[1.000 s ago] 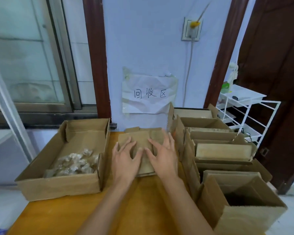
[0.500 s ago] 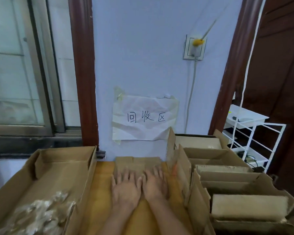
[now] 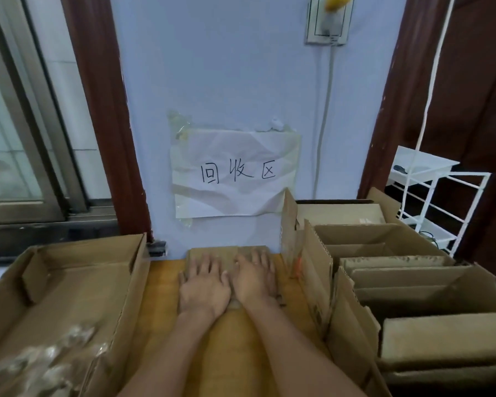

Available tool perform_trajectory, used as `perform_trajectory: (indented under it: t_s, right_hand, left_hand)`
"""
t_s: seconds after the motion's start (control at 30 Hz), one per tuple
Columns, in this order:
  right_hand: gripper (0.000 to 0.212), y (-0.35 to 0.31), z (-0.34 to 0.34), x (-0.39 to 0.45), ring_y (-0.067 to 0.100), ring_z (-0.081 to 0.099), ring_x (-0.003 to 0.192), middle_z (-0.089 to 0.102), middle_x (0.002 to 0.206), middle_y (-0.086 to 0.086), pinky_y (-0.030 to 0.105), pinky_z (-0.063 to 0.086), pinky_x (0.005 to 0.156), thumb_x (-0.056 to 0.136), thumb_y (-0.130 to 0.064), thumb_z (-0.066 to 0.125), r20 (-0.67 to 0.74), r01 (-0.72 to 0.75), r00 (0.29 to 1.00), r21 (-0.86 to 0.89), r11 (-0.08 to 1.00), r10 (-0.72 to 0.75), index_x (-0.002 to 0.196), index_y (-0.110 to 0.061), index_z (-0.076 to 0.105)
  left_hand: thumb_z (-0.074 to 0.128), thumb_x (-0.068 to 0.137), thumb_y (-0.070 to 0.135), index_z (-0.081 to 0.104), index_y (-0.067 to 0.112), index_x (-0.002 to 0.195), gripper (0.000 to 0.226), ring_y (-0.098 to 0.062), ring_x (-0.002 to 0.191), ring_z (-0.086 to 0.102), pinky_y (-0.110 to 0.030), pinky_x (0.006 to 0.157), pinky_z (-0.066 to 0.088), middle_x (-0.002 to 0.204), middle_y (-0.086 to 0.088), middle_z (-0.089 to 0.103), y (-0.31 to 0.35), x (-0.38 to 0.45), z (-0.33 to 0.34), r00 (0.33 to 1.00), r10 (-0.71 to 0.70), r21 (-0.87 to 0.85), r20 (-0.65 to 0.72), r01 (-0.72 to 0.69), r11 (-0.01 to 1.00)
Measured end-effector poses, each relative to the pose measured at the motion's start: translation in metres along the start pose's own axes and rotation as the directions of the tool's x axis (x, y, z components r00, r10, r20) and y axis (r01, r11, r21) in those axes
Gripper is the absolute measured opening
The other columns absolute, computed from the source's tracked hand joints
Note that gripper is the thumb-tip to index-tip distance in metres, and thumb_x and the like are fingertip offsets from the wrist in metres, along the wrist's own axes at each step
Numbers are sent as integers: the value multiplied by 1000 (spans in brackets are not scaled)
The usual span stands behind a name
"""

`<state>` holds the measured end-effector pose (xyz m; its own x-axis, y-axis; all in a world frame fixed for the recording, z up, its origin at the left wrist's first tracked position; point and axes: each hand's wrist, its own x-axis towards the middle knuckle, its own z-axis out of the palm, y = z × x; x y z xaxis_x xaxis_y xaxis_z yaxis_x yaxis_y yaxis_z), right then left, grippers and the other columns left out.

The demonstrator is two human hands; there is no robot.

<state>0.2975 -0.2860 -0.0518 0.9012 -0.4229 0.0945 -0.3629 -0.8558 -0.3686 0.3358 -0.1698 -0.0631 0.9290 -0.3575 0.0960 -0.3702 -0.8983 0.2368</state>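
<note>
Flattened cardboard is pinned to the table, far edge close up to the wall. It's pressed under the left hand and right hand, both laid open, fingers straight. Long axis seems near-to-far, so neither hand can be called nearer.

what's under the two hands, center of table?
Flattened cardboard, pressed by the left hand and right hand, lying on the wooden table. The hands cover its middle; whether anything lies beneath the cardboard can't be seen.
</note>
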Motion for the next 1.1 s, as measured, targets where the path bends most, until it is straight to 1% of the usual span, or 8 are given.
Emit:
perform_trajectory:
  t_s: [0.23,0.37,0.53,0.73,0.8,0.9,1.0,1.1]
  right_hand:
    - [50,2,9,-6,29,12,160,29,170,8,55,10,128,109,-41,28,-81,5,997,25,1000,-3,154,-35,49]
    - [58,-4,10,-8,33,30,152,45,159,8,56,27,122,99,-39,32,-153,18,988,-19,1000,-21,153,-28,51]
    - [52,0,13,-8,31,32,151,55,149,4,57,25,122,97,-38,35,-124,20,992,33,999,-16,136,-22,64]
    - [57,-3,18,-7,36,26,153,45,157,11,64,18,124,102,-42,30,-98,43,994,-82,996,-51,153,-22,45]
    - [66,-7,13,-9,35,39,144,50,150,14,60,28,120,96,-43,20,-214,85,970,-131,988,-111,147,-18,53]
    - [61,-8,4,-21,28,55,115,61,128,11,45,45,99,89,-39,27,-381,162,896,-195,967,-227,133,-13,60]
    - [56,-11,-4,-35,26,54,108,62,119,8,41,42,92,91,-36,30,-344,150,914,-207,967,-216,134,-12,57]
    - [40,-12,-4,-55,27,55,105,63,114,7,42,44,89,91,-30,48,-346,169,910,-191,967,-228,126,-13,59]
  left_hand:
    - [30,100,48,52,31,146,53,-32,148,30,-52,118,31,163,2,39,3,-7,3,992,-79,-39,-99,75,996]
    - [32,103,39,55,26,144,48,-34,146,34,-49,115,34,159,-2,43,4,-9,2,987,-112,-24,-112,110,994]
    - [36,104,32,56,24,143,45,-27,145,38,-44,115,36,160,-1,43,-2,-8,1,978,-127,-78,-167,115,990]
    - [35,105,37,58,20,143,47,-25,147,36,-43,117,34,159,-2,45,2,-9,1,968,-136,-130,-210,110,985]
    - [37,104,36,60,16,139,46,-25,150,33,-45,119,31,158,-6,46,0,-11,-1,951,-154,-149,-269,117,982]
    - [48,100,27,57,7,140,46,-26,147,39,-45,121,32,155,-12,49,1,-26,-3,913,-127,-171,-388,65,983]
    - [52,98,23,51,5,147,52,-24,149,38,-43,122,32,158,-11,46,4,-51,-1,918,-41,-157,-394,-23,987]
    - [51,99,22,48,7,149,52,-23,152,33,-41,125,28,161,-9,41,3,-75,-1,927,0,-129,-375,-52,990]
